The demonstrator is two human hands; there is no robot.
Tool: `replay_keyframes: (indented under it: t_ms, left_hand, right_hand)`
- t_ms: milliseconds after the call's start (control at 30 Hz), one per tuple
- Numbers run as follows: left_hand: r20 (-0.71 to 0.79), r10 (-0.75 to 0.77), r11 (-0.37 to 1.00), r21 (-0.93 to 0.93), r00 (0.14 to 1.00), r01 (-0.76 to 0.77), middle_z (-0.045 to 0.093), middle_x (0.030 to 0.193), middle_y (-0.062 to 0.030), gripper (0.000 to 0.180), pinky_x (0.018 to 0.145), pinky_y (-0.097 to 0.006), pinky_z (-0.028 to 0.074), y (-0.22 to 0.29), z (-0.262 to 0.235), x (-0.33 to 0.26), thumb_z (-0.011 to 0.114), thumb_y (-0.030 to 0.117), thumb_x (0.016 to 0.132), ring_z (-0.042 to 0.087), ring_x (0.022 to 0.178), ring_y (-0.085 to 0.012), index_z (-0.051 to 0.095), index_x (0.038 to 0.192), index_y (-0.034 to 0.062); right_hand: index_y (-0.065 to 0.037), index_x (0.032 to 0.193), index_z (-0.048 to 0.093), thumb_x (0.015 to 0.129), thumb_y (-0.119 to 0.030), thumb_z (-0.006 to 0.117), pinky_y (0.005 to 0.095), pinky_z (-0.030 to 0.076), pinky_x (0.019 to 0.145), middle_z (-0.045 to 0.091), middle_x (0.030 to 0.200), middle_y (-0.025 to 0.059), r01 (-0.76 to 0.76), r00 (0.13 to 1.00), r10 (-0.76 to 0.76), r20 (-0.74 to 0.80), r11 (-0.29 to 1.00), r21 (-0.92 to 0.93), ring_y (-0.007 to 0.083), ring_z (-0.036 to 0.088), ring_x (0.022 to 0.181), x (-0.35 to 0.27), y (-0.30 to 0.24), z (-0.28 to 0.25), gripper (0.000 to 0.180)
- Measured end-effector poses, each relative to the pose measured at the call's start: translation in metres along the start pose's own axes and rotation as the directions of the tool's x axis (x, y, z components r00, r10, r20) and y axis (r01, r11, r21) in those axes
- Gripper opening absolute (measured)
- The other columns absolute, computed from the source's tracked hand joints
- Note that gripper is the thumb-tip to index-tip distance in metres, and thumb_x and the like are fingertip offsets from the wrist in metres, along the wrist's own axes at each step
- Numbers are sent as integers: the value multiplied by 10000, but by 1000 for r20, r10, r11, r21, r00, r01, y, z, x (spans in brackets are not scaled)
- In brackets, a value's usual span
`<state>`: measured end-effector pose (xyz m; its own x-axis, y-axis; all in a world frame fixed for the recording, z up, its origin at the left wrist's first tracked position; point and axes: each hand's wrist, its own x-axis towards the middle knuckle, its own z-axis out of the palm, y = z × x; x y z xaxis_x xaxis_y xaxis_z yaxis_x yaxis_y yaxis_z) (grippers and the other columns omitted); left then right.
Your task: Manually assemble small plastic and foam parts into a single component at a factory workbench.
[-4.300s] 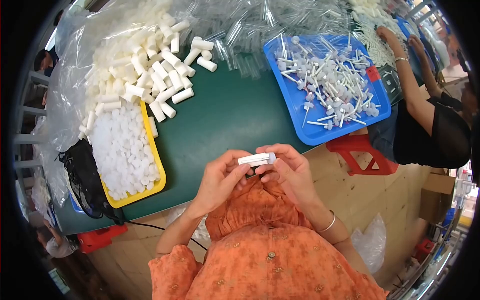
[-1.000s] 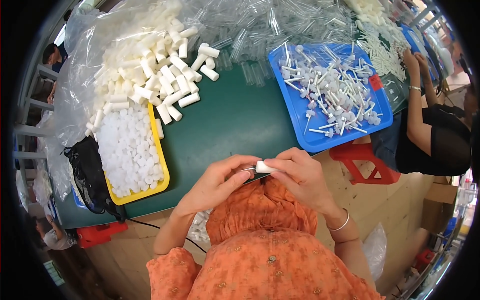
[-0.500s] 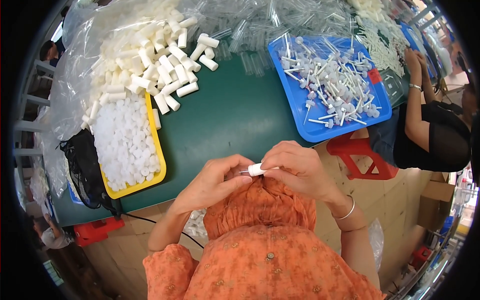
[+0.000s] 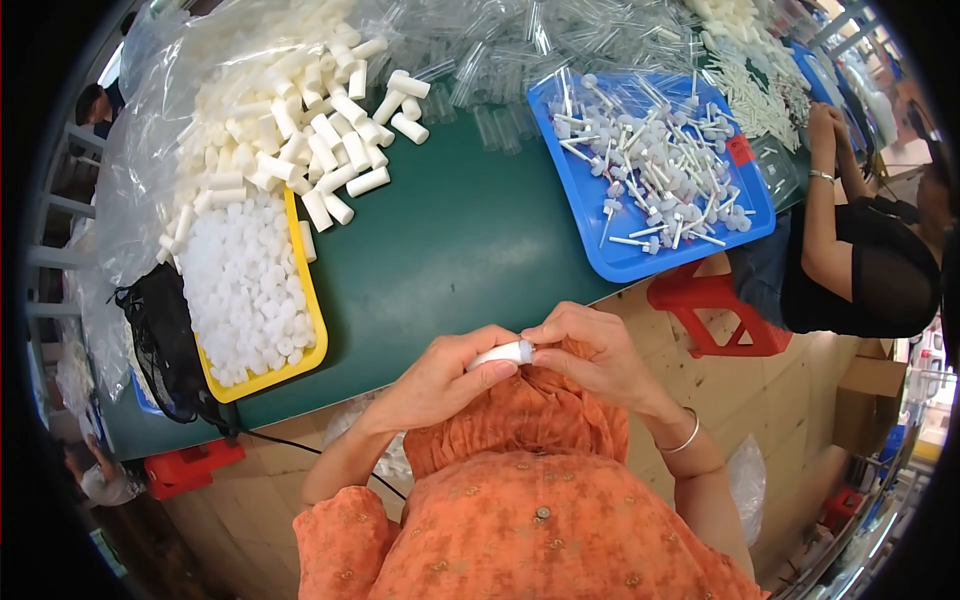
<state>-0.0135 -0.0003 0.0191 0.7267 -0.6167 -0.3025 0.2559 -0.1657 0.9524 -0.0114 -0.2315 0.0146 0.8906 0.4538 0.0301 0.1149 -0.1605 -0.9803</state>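
Observation:
In front of my orange clothing, both hands meet over one small white tube [image 4: 499, 355]. My left hand [image 4: 438, 376] is closed around it, fingers on top and thumb underneath. On the tube's right end sits a pale translucent cap [image 4: 526, 351]. Thumb and fingers of my right hand [image 4: 598, 358] pinch at this cap. The inside of the tube and its left end are hidden. A blue tray [image 4: 622, 268] beyond my right hand holds many thin white sticks with translucent caps. A yellow tray [image 4: 318, 345] full of small translucent white caps [image 4: 250, 290] lies to my left.
Loose white foam-like cylinders [image 4: 330, 140] are heaped on the green table [image 4: 430, 260], with clear plastic tubes [image 4: 500, 50] behind. A black mesh bag [image 4: 160, 340] hangs near the yellow tray. At right, another person [image 4: 840, 250] works beside a red stool [image 4: 715, 310].
The white tube has passed from my right hand into my left. A thin rod pointing left from it is out of sight, and a translucent cap now shows at its right end.

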Motion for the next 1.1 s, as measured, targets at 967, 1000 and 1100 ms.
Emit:
replay_keyframes:
  t_ms: [967,1000,1100]
  left_hand:
    - [-116,347,749,632,931,-200,606,841,-154,213,631,-405,474,-19,54,-16,666,133,901,602,739,-353,559,1047,21]
    - [-125,387,732,644,914,-222,598,828,-151,218,623,-399,470,-21,57,-17,667,140,904,603,734,-344,556,1044,15]
    - [-204,338,830,525,919,-189,602,828,-142,226,615,-371,467,-18,63,-9,656,160,922,609,717,-290,552,1044,1]
  right_hand:
    - [-55,995,643,951,-109,643,222,410,675,554,961,-1,-218,975,167,150,556,802,70,524,832,-43,39,38,70]
    - [-55,995,643,951,-109,643,222,410,675,554,961,-1,-215,975,170,143,559,801,70,524,832,-45,36,38,70]
    - [-40,1100,627,953,-98,619,219,414,681,538,947,-5,-133,988,147,47,661,739,68,503,820,-44,30,35,158]
